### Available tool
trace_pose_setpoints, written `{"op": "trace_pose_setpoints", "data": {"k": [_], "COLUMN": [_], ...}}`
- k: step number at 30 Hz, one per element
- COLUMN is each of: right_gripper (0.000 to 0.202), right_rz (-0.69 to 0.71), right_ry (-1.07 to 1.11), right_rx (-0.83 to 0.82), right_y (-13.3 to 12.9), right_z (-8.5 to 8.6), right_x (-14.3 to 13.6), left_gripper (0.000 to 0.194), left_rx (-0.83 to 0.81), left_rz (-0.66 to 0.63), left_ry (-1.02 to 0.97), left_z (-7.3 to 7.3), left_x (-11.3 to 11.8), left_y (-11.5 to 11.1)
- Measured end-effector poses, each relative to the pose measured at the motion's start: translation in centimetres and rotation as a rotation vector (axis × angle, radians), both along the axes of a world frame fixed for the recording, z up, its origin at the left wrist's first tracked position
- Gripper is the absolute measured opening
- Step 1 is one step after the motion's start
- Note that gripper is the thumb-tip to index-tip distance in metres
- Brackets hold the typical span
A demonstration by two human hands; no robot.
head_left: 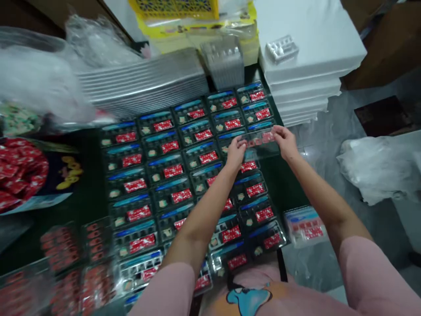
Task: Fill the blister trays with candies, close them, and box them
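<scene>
Over the upper right of the laid-out kits, I hold a clear plastic strip with small red pieces (pixel 258 141) between both hands. My left hand (pixel 236 153) pinches its left end, and my right hand (pixel 285 141) pinches the right end. Below lie rows of clear compartment trays (pixel 164 232), each with a blue pen-like stick, a red patterned packet (pixel 255 189) and a small pale piece. Blur hides the finer details of the strip.
Stacked clear trays (pixel 144 79) stand behind the rows. White foam slabs (pixel 315 70) rise at the back right. On the left sit a bag of red packets (pixel 21 171) and more red pieces in clear packs (pixel 61 245). One filled tray (pixel 305 226) lies at right.
</scene>
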State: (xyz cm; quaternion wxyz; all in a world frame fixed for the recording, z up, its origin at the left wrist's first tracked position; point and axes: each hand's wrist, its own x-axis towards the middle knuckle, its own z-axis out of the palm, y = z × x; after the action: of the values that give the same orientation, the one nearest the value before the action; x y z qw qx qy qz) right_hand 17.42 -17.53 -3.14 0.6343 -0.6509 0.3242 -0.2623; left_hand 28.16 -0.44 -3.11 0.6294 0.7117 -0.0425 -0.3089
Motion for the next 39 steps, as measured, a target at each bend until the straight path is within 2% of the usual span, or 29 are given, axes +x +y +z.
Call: {"op": "trace_pose_setpoints", "data": {"k": [3, 7, 13, 20, 27, 31, 35, 37, 39], "right_gripper": [0.034, 0.03, 0.029, 0.029, 0.03, 0.032, 0.033, 0.033, 0.034], "right_rz": [-0.048, -0.063, -0.001, 0.021, -0.07, -0.103, -0.134, -0.134, -0.13], "right_ry": [0.017, 0.101, 0.248, 0.428, 0.376, 0.42, 0.415, 0.372, 0.316], "right_rx": [-0.058, -0.168, -0.334, -0.341, -0.363, -0.377, -0.293, -0.226, -0.171], "right_y": [-4.4, -7.8, -9.3, -9.1, -9.6, -9.4, -9.2, -9.2, -9.0], "right_z": [-2.9, -5.5, -6.9, -7.1, -7.7, -8.2, -8.1, -7.6, -6.5], "right_x": [1.9, 4.2, 5.0, 4.2, -0.8, -2.8, -4.0, -5.0, -7.0], "left_gripper": [0.054, 0.056, 0.058, 0.054, 0.056, 0.062, 0.07, 0.072, 0.073], "left_rx": [0.227, 0.381, 0.62, 0.773, 0.717, 0.593, 0.419, 0.334, 0.221], "left_rz": [-0.072, -0.152, -0.262, -0.379, -0.482, -0.395, -0.282, -0.274, -0.294], "left_ry": [-0.284, -0.495, -0.584, -0.632, -0.582, -0.487, -0.378, -0.282, -0.165], "left_z": [-1.8, -2.8, -2.6, -2.2, -2.4, -3.5, -4.8, -4.9, -4.2], "left_x": [1.8, 3.2, 2.9, 2.3, -1.2, -3.0, -3.5, -3.7, -4.6], "left_y": [-4.6, -7.7, -9.1, -9.3, -9.6, -9.6, -9.8, -9.6, -9.1]}}
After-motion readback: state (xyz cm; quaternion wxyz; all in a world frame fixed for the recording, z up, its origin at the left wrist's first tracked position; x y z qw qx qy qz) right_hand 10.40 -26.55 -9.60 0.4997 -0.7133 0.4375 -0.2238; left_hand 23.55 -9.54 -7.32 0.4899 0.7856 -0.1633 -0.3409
